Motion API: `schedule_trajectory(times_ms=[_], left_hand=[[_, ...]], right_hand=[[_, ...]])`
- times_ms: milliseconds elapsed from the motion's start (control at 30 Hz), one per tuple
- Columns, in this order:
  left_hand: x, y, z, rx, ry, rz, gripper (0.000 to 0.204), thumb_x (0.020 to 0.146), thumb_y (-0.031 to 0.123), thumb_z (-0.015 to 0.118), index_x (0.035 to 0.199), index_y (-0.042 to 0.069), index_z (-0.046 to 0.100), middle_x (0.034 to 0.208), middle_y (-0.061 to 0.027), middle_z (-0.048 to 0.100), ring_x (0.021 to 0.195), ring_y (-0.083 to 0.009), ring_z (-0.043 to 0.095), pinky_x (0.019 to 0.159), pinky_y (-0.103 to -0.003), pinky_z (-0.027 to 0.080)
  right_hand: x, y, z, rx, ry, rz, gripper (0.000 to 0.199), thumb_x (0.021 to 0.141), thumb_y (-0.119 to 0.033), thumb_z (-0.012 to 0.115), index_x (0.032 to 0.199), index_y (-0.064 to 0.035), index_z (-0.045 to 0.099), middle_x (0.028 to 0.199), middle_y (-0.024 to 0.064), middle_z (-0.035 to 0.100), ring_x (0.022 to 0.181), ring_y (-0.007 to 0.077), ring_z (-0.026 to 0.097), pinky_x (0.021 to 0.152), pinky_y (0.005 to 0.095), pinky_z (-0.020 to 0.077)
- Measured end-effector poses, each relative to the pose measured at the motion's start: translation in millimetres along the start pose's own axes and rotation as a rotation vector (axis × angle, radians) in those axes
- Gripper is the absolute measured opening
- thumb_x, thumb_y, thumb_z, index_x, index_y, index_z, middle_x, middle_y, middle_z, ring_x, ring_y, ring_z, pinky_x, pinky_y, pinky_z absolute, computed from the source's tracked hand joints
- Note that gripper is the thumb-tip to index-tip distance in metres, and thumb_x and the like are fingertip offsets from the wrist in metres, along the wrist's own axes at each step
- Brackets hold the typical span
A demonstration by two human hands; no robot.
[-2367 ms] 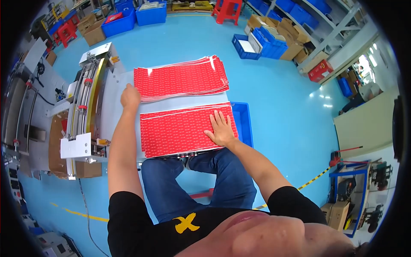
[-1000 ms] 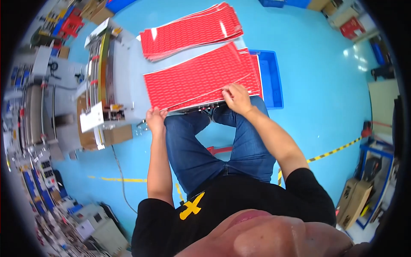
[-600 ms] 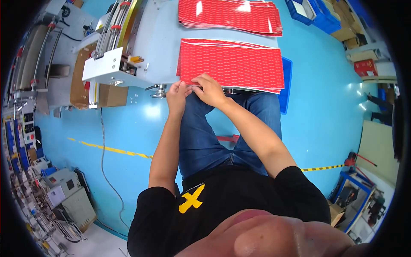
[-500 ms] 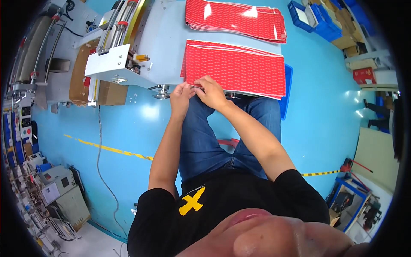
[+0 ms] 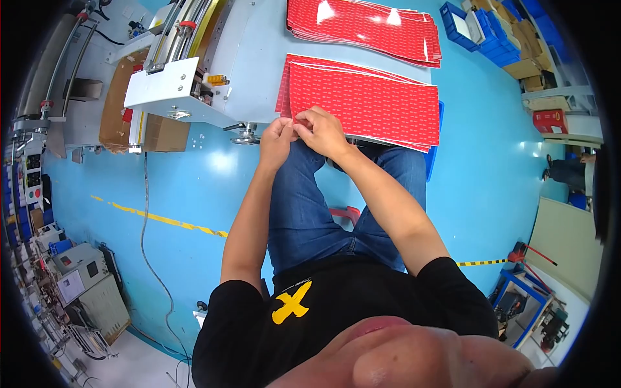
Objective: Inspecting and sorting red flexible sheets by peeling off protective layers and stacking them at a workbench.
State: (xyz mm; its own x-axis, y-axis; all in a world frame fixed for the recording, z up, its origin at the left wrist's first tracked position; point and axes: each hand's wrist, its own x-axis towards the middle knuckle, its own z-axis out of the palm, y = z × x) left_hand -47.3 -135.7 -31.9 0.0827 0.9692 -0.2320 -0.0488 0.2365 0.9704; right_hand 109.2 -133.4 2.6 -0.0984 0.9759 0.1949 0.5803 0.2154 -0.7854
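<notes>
Machine (image 5: 187,77) sits to my left on the light grey table (image 5: 259,58): white metal housing, rails running away from me, small brass fitting on its side. Cardboard box (image 5: 139,126) is tucked under it on the blue floor. Second pile of red sheets (image 5: 365,26) lies farther back on the table, fanned out a little, well apart from my hands. Blue bin (image 5: 435,139) pokes out from under the table's right edge, more blue bins (image 5: 472,29) and boxes beyond. Yellow floor tape (image 5: 162,220) runs across to my left, a black cable beside it. Nothing stands between my hands and the near pile.

Near stack of red sheets (image 5: 362,100) lies flat at the table's front edge, right above my knees. Sheets are bright red with a fine repeating white print, long and rectangular, edges slightly staggered.

Both hands meet at the stack's near left corner. Left hand (image 5: 277,137) is pinching the corner edge, fingers curled. Right hand (image 5: 323,129) is closed on the same corner from the right, thumb and fingertips gripping the sheet edge. Hands touch each other.
</notes>
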Motion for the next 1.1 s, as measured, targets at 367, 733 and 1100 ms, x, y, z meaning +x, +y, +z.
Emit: schedule_trajectory(times_ms=[367,733,1100], left_hand=[[4.0,3.4,-1.4,0.201,-0.031,0.075,0.020,0.099,0.016,0.058,0.105,-0.002,0.064,0.089,-0.0057,0.070,0.079,-0.0107,0.066,0.072,-0.025,0.053],[2.6,14.0,3.5,0.263,-0.015,0.130,0.018,0.098,0.015,0.058,0.100,-0.001,0.067,0.081,-0.0033,0.069,0.073,-0.0080,0.060,0.068,-0.024,0.049],[5.1,15.3,3.0,0.311,-0.041,0.125,0.019,0.099,0.015,0.057,0.101,-0.001,0.066,0.083,-0.0030,0.068,0.077,-0.0083,0.063,0.071,-0.024,0.051]], right_hand=[[1.2,7.5,-7.1,-0.041,-0.020,-0.072,0.014,0.084,-0.016,0.068,0.093,-0.0055,0.071,0.089,0.0117,0.068,0.080,0.0314,0.067,0.071,0.0398,0.0551],[3.5,8.8,-7.9,-0.070,-0.018,-0.057,0.017,0.083,-0.021,0.066,0.093,-0.0076,0.071,0.090,0.0119,0.067,0.082,0.0335,0.067,0.071,0.0449,0.0543],[3.5,12.4,-4.5,-0.021,0.021,-0.041,0.015,0.084,-0.019,0.064,0.088,-0.0064,0.071,0.086,0.0129,0.068,0.080,0.0345,0.067,0.071,0.0442,0.0543]])
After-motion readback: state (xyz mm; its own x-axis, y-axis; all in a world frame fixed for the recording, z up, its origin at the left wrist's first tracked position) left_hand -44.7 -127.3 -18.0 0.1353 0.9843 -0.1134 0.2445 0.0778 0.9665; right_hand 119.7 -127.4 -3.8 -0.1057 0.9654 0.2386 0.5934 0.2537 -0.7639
